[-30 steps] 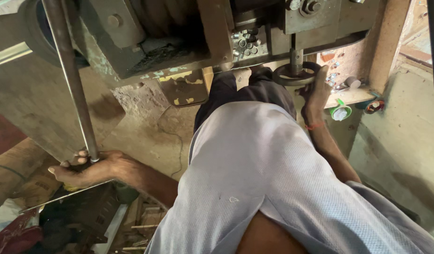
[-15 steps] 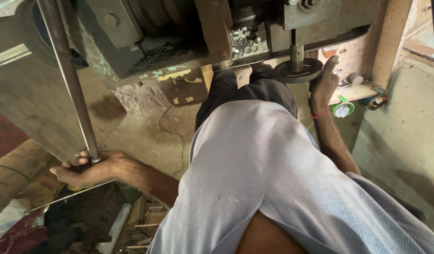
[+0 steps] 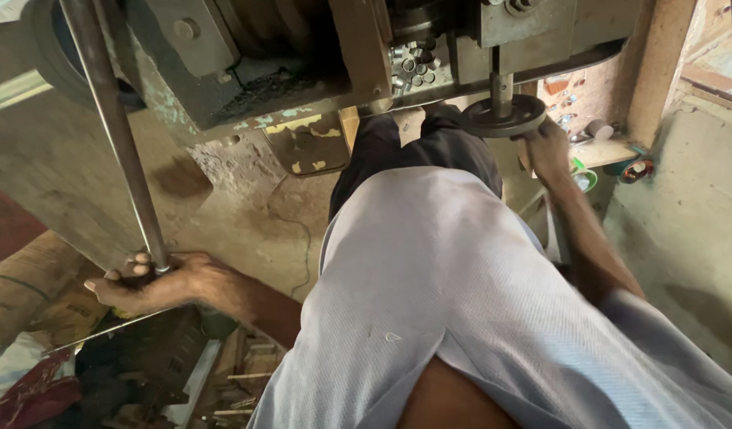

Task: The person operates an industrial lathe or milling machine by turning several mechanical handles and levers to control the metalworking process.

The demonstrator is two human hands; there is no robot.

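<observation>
A: Fingers (image 3: 132, 266) of left hand (image 3: 156, 284) wrapped shut around lower end of long steel lever (image 3: 116, 135), beside grey machine body (image 3: 223, 71).

B: Right hand (image 3: 547, 151)?

A: Raised to dark round handwheel (image 3: 505, 115) under machine head; fingers curled against its rim, thumb side hidden, full clamp not confirmable. Handwheel seated on short vertical spindle, above dark-trousered knee.

B: Labels, signs?

A: Yellow patches of worn paint or sticker noted on plate (image 3: 310, 147) below machine body; too faded to tell which. Brownish carton (image 3: 60, 306) seen behind left wrist.

B: Containers?

A: Small green round tub (image 3: 584, 179) set on wooden ledge (image 3: 608, 151) just right of right hand, contents unclear. Second small round item (image 3: 637, 169), reddish inside, placed near ledge end. Tray of small metal rings (image 3: 414, 67) lodged in machine, left of spindle.
</observation>
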